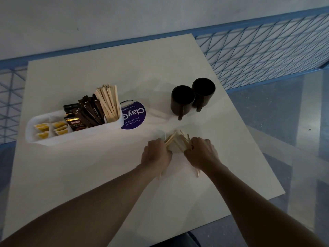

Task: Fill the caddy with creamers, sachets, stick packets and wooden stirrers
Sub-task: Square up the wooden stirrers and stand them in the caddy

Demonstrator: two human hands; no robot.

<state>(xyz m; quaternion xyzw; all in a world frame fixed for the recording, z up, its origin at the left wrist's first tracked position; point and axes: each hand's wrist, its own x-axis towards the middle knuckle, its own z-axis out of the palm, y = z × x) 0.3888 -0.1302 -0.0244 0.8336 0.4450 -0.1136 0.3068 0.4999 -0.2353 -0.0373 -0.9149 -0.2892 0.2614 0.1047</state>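
Both hands placed at near centre of the counter (231, 157), closed around a loose bundle of wooden stirrers (175, 142): left hand (156, 154) clamped on the left portion, right hand (202, 152) clamped on the right portion, sticks fanned into a tent shape between them, a few ends protruding below each wrist. Caddy (74, 136) located at left, well apart from the hands; creamers (51, 130) seated in the left compartments, sachets (75, 120) and stick packets (94, 111) upright in the middle, a first batch of stirrers (109, 104) standing in the right-end compartment. Two dark mugs (192, 98) positioned at far right of the hands, touching each other; round purple sticker (135, 116) partly hidden behind the right end of the caddy. Judged hazards: bundle not squared, so loose sticks likely to slide out during the lift and scatter across the counter or off its near edge. Protruding lower ends liable to snag on the surface. Right-end compartment already well stocked and its contents leaning, so forced insertion likely to jam, splay or eject the standing sticks, or to nudge the adjacent stick packets. Light caddy liable to shift or tip under a sideways push. Transfer path clear of the mugs, though a wide right-hand swing capable of striking them. Low lighting noted; exact stick count not discernible.
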